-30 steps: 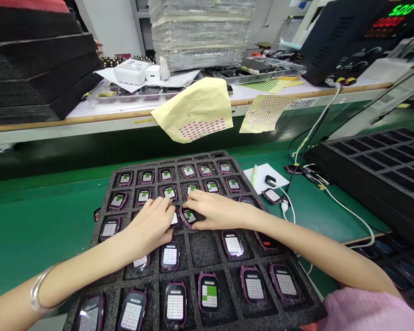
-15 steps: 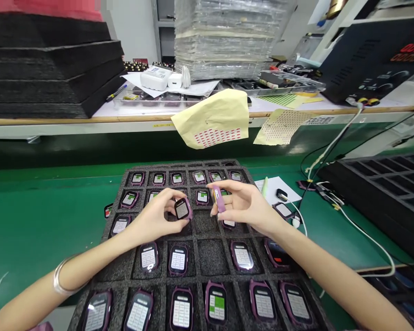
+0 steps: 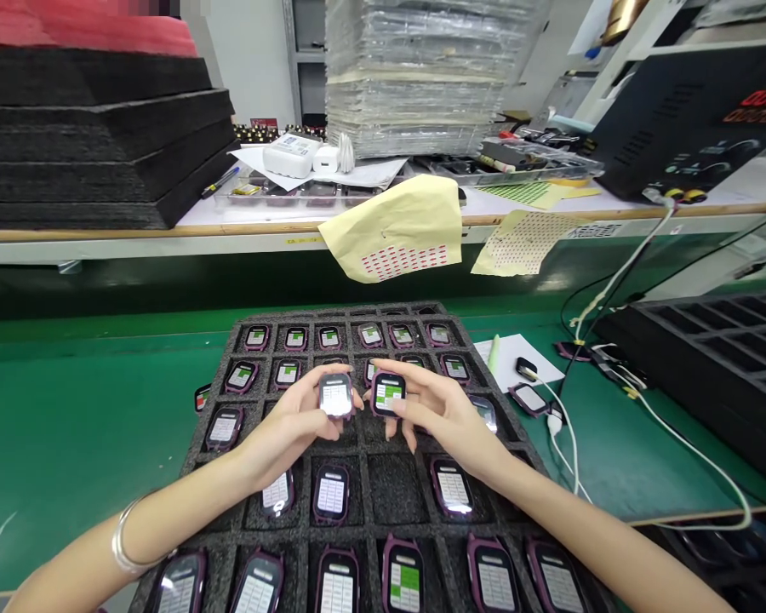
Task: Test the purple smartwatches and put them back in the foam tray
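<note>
Over the middle of a black foam tray [image 3: 392, 489], both hands hold up purple-framed smartwatches without straps. My left hand [image 3: 300, 413] is closed round the edges of one smartwatch [image 3: 335, 396], whose lit screen is a pale grid. Close beside it, my right hand [image 3: 431, 404] grips another smartwatch [image 3: 387, 390] with green and white blocks on its screen, the thumb lying at the screen's lower right. Similar watches fill many of the tray's compartments, such as a green-and-white one [image 3: 403, 579] in the front row. The hands hide some compartments behind them.
A charging cable [image 3: 565, 443] and a watch [image 3: 528, 398] lie right of the tray by a white paper [image 3: 517, 353]. Black foam trays [image 3: 102, 153] are stacked on the shelf at left. A dark power supply [image 3: 689, 128] stands at right. Yellow sticker sheets [image 3: 399, 221] hang from the shelf edge.
The right-hand watch has turned from edge-on to face me, showing its green and white screen. The left-hand watch's screen has brightened and faces me more squarely. Both hands have drawn closer together.
</note>
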Tool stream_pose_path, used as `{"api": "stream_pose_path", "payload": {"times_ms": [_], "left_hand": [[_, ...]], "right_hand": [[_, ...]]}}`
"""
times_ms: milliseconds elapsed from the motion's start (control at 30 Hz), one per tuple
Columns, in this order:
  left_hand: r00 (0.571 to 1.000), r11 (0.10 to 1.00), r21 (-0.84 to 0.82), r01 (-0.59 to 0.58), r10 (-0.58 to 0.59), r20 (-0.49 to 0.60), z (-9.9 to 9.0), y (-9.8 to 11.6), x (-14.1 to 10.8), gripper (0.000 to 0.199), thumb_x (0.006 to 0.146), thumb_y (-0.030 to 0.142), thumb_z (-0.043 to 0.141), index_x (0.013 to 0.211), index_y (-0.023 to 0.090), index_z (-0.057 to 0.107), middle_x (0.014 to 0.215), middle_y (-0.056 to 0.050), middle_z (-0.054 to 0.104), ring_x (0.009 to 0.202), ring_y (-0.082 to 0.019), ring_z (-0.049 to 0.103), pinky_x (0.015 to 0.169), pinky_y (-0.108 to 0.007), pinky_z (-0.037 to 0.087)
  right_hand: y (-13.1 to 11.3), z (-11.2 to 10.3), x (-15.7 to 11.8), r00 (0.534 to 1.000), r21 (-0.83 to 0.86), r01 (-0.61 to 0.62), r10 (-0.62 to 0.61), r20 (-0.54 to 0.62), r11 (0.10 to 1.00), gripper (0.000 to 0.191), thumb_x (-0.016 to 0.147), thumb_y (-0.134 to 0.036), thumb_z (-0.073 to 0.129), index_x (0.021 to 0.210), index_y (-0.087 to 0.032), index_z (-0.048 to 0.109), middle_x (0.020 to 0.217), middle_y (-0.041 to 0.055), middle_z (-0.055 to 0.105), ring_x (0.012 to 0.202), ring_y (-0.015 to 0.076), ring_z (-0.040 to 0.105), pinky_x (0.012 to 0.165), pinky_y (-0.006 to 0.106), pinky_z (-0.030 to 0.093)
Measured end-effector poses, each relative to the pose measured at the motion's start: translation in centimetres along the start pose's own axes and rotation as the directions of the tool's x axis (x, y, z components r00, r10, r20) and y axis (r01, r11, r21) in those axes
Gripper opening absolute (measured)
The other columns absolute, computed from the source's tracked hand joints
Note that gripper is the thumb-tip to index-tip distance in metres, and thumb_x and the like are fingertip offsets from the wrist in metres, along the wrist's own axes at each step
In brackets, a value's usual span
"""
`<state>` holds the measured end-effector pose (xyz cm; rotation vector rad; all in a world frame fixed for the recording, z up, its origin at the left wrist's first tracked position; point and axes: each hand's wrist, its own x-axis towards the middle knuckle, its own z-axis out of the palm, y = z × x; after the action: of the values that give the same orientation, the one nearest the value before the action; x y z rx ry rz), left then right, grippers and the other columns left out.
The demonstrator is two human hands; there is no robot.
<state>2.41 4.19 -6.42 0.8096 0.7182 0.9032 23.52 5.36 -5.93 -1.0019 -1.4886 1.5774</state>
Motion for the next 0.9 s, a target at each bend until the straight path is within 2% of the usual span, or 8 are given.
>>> {"api": "stream_pose_path", "payload": {"times_ms": [100,167,267,433,600,733,900], "left_hand": [[0.999,0.999,-0.053,0.001,0.001,0.046,0.2,-0.11,0.06,0.055,0.064,0.003,0.054,0.118,0.018,0.051,0.099,-0.008,0.064,0.097,-0.023,0.059,0.084,-0.037,0.046],[0.999,0.998,-0.058,-0.001,0.003,0.037,0.46,-0.18,0.06,0.051,0.067,0.004,0.052,0.116,0.017,0.051,0.099,-0.009,0.064,0.095,-0.025,0.062,0.084,-0.041,0.048],[0.999,0.999,-0.015,-0.039,0.039,0.019,0.67,-0.44,0.11,0.041,0.076,0.008,0.053,0.116,0.016,0.051,0.098,-0.009,0.065,0.09,-0.023,0.063,0.079,-0.038,0.052],[0.994,0.991,0.079,-0.11,0.108,0.03,0.35,-0.95,0.39,0.029,0.089,0.025,0.054,0.116,0.017,0.052,0.094,-0.009,0.064,0.083,-0.019,0.064,0.07,-0.033,0.055],[0.994,0.989,0.099,-0.109,0.107,0.018,0.17,-0.91,0.37,0.033,0.088,0.028,0.057,0.118,0.016,0.053,0.09,-0.009,0.064,0.079,-0.02,0.064,0.065,-0.031,0.055],[0.993,0.994,-0.006,-0.112,0.112,0.023,0.38,-0.57,0.01,0.041,0.082,0.018,0.056,0.122,0.016,0.05,0.096,-0.01,0.065,0.086,-0.022,0.064,0.07,-0.035,0.054],[0.995,0.995,-0.047,-0.091,0.093,0.046,0.53,-0.56,-0.36,0.049,0.076,0.011,0.056,0.124,0.016,0.048,0.099,-0.011,0.065,0.088,-0.023,0.063,0.072,-0.036,0.053]], "right_hand": [[-0.08,0.14,0.03,0.997,-0.059,0.034,-0.038,-0.068,0.998,0.036,0.089,-0.033,0.059,0.121,-0.018,0.058,0.071,0.0016,0.061,0.05,0.0128,0.059,0.039,0.02,0.045],[-0.03,0.2,0.03,0.994,-0.09,0.042,-0.05,-0.093,0.995,0.032,0.087,-0.034,0.061,0.115,-0.018,0.062,0.066,0.0002,0.059,0.047,0.0125,0.058,0.036,0.019,0.042],[-0.02,0.19,-0.08,0.993,-0.098,0.038,-0.049,-0.109,0.994,0.031,0.088,-0.035,0.06,0.114,-0.019,0.063,0.068,0.001,0.062,0.046,0.0117,0.057,0.035,0.017,0.041],[-0.47,0.32,-0.44,0.992,-0.09,0.039,-0.049,-0.116,0.995,0.03,0.09,-0.037,0.055,0.114,-0.02,0.064,0.074,0.0026,0.065,0.046,0.0119,0.058,0.038,0.019,0.045],[-0.67,0.48,-0.73,0.996,-0.045,0.044,-0.048,-0.076,0.998,0.03,0.089,-0.036,0.058,0.114,-0.02,0.064,0.076,0.0036,0.066,0.049,0.0134,0.06,0.038,0.02,0.045],[-0.45,0.27,-0.8,0.995,-0.025,0.067,-0.069,-0.072,0.997,0.035,0.085,-0.031,0.064,0.118,-0.019,0.061,0.072,0.0024,0.065,0.051,0.0137,0.061,0.039,0.019,0.046],[-0.54,0.29,-0.49,0.991,-0.023,0.088,-0.09,-0.098,0.996,0.032,0.085,-0.027,0.067,0.115,-0.017,0.061,0.077,0.0041,0.067,0.051,0.0113,0.061,0.038,0.015,0.045]]}}
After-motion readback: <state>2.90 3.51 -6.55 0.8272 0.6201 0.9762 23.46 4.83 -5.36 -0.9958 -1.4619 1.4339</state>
